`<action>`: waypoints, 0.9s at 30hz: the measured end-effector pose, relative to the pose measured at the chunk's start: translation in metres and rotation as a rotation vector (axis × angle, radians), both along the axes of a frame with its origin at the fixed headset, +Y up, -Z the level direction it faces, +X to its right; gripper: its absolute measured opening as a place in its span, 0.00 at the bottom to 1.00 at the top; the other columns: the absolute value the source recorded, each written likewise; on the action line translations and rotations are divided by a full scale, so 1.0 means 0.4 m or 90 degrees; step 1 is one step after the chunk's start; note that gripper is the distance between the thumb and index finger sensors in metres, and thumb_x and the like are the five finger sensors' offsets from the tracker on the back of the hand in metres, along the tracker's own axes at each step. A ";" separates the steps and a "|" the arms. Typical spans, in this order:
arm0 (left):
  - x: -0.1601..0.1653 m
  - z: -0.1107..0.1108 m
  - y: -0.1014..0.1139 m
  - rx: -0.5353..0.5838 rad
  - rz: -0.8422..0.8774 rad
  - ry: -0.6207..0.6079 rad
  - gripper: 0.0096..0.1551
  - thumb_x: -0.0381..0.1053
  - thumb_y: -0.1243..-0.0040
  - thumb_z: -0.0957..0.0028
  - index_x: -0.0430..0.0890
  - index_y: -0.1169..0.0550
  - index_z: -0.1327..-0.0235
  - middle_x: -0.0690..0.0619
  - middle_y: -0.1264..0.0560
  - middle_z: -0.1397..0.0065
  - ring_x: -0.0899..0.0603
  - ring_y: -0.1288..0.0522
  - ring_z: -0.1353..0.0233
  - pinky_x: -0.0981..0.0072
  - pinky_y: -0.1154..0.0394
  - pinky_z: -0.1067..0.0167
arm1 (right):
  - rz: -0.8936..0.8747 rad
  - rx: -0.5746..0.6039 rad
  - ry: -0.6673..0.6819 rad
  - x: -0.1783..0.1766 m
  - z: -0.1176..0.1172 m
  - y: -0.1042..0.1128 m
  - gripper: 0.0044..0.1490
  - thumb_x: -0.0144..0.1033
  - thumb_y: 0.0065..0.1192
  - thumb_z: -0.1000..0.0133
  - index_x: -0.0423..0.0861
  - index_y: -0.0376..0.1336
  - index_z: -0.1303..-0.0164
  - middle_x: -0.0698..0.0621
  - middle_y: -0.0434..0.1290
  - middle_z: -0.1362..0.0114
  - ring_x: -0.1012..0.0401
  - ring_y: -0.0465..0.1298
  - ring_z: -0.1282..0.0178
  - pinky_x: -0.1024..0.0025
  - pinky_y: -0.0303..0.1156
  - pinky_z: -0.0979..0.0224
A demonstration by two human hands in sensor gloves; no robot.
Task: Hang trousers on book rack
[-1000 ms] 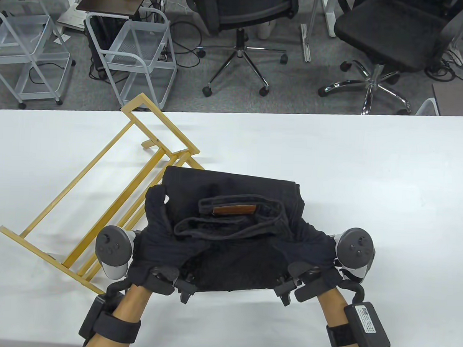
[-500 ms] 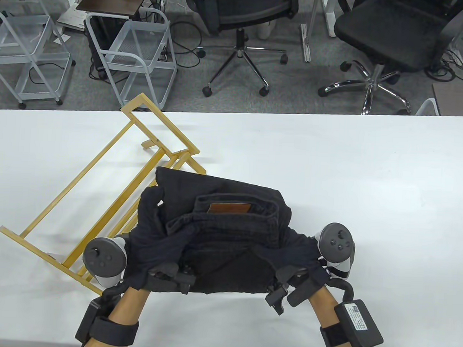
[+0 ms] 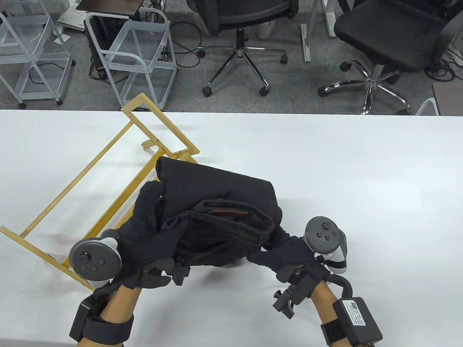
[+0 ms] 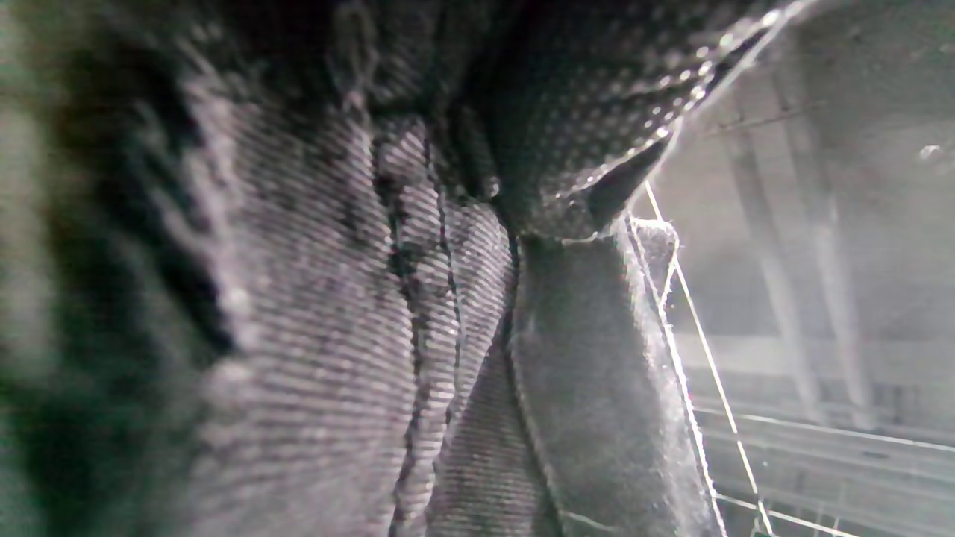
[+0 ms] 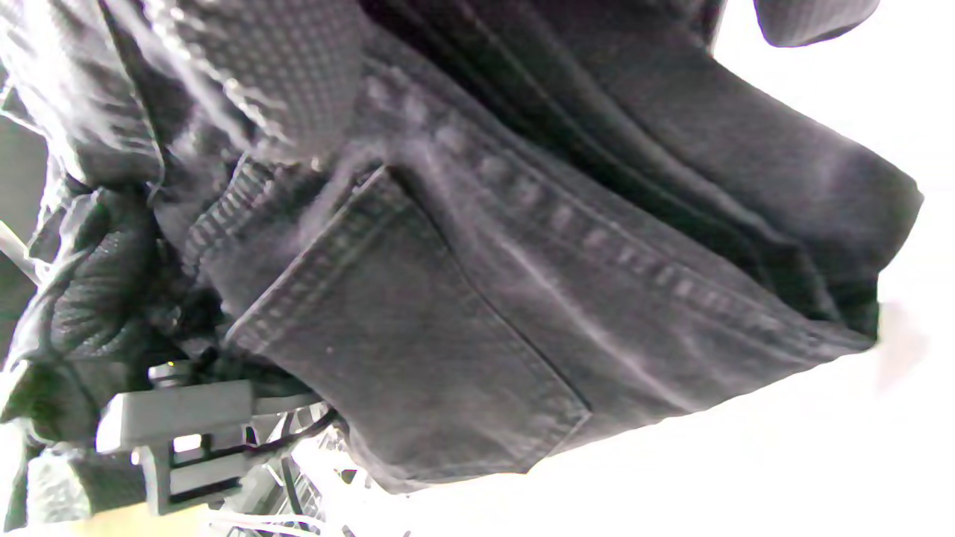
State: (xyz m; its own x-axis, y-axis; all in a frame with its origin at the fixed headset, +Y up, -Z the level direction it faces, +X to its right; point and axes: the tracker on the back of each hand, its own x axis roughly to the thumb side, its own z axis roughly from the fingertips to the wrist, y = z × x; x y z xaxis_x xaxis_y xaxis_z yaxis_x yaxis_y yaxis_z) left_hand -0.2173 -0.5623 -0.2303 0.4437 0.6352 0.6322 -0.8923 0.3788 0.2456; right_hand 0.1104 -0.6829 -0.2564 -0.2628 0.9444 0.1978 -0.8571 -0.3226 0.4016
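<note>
Folded black trousers (image 3: 223, 196) with a brown waist patch (image 3: 226, 212) are held up off the white table (image 3: 369, 179) between both hands, their left end over the near end of the wooden book rack (image 3: 100, 183). My left hand (image 3: 148, 223) grips the left side of the bundle. My right hand (image 3: 285, 252) grips its right lower edge. The right wrist view shows the back pocket (image 5: 418, 335) and a gloved finger (image 5: 298, 74) on the fabric. The left wrist view is filled by black cloth (image 4: 373, 298).
The rack lies slanted across the table's left half, its far end near the back edge (image 3: 142, 104). Two wire carts (image 3: 137, 50) and office chairs (image 3: 379, 30) stand on the floor beyond the table.
Both hands have lifted the trousers and carried them to the left, toward the rack. The bundle has tilted and bunched, so the brown patch is now partly hidden.
</note>
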 end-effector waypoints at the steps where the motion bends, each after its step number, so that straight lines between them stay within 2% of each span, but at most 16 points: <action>1: -0.001 -0.001 0.007 0.001 0.001 0.004 0.55 0.50 0.20 0.60 0.55 0.46 0.29 0.67 0.20 0.40 0.42 0.10 0.52 0.46 0.19 0.45 | 0.001 0.003 -0.003 0.003 0.000 0.002 0.68 0.54 0.71 0.55 0.31 0.36 0.26 0.28 0.43 0.19 0.31 0.61 0.25 0.29 0.60 0.33; 4: -0.013 -0.015 0.037 -0.002 0.023 0.025 0.55 0.50 0.20 0.60 0.55 0.46 0.29 0.67 0.20 0.39 0.42 0.10 0.52 0.46 0.19 0.45 | 0.000 0.008 -0.028 0.021 -0.003 0.000 0.69 0.56 0.70 0.55 0.31 0.35 0.26 0.27 0.42 0.19 0.31 0.60 0.24 0.28 0.58 0.34; 7: -0.029 -0.026 0.064 0.003 0.046 0.049 0.54 0.50 0.20 0.59 0.54 0.46 0.29 0.66 0.20 0.39 0.42 0.10 0.52 0.46 0.19 0.45 | 0.007 0.010 -0.046 0.036 -0.006 -0.001 0.69 0.57 0.70 0.55 0.31 0.35 0.26 0.27 0.41 0.19 0.28 0.53 0.23 0.24 0.51 0.34; 10: -0.054 -0.038 0.098 0.008 0.063 0.083 0.54 0.50 0.21 0.59 0.54 0.46 0.29 0.66 0.20 0.39 0.42 0.10 0.52 0.46 0.19 0.45 | 0.027 0.033 -0.075 0.048 -0.007 0.003 0.69 0.57 0.69 0.55 0.31 0.35 0.26 0.27 0.41 0.19 0.28 0.50 0.23 0.23 0.48 0.35; 15: -0.097 -0.070 0.142 0.003 0.034 0.161 0.54 0.49 0.21 0.58 0.54 0.46 0.29 0.65 0.20 0.38 0.42 0.10 0.52 0.46 0.19 0.44 | 0.047 0.043 -0.077 0.050 -0.010 0.004 0.69 0.58 0.69 0.55 0.31 0.35 0.26 0.28 0.40 0.19 0.28 0.49 0.23 0.22 0.47 0.35; 20: -0.137 -0.104 0.153 0.002 0.025 0.220 0.53 0.49 0.21 0.58 0.54 0.45 0.29 0.66 0.20 0.39 0.42 0.10 0.52 0.46 0.19 0.44 | 0.056 0.043 -0.074 0.050 -0.010 0.005 0.69 0.58 0.69 0.55 0.31 0.35 0.26 0.27 0.40 0.19 0.28 0.48 0.23 0.22 0.47 0.35; 27: -0.211 -0.163 0.153 -0.035 0.094 0.292 0.52 0.49 0.21 0.57 0.53 0.45 0.29 0.65 0.20 0.38 0.42 0.10 0.51 0.46 0.19 0.44 | 0.053 0.043 -0.079 0.064 -0.009 0.008 0.69 0.58 0.68 0.55 0.31 0.35 0.26 0.27 0.39 0.19 0.27 0.49 0.23 0.23 0.48 0.35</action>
State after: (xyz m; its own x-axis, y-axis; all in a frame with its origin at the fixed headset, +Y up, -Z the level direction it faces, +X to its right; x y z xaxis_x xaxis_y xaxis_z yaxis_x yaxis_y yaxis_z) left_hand -0.3016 -0.5012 -0.2955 0.5712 0.7394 0.3564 -0.7418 0.2791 0.6098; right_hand 0.1359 -0.6799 -0.2598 -0.3657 0.9039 0.2217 -0.8682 -0.4171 0.2687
